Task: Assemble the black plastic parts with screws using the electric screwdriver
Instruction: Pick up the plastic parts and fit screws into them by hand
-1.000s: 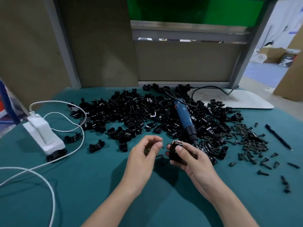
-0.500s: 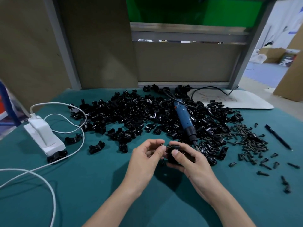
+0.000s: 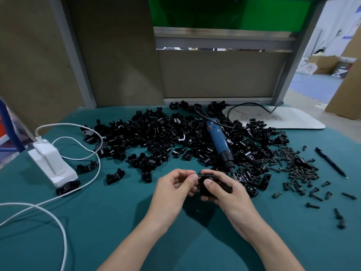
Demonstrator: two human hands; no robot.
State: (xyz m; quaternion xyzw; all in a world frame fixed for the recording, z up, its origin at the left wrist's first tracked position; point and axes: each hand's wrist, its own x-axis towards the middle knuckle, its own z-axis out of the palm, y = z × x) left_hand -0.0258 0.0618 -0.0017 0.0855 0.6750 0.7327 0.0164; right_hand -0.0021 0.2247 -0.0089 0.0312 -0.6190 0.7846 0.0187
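While the right hand (image 3: 226,190) keeps its grip clamped round the black plastic part (image 3: 221,185), thumb across its near face, the left hand (image 3: 175,184) meets the part's left edge with fingertips pinched together, probably on a screw, though it is too small to confirm. Just beyond, on the parts pile (image 3: 156,137), lies the electric screwdriver (image 3: 218,139), long axis running away from the person, bit end nearest the right hand. Loose screws (image 3: 297,165) lie on the table (image 3: 97,222) further right.
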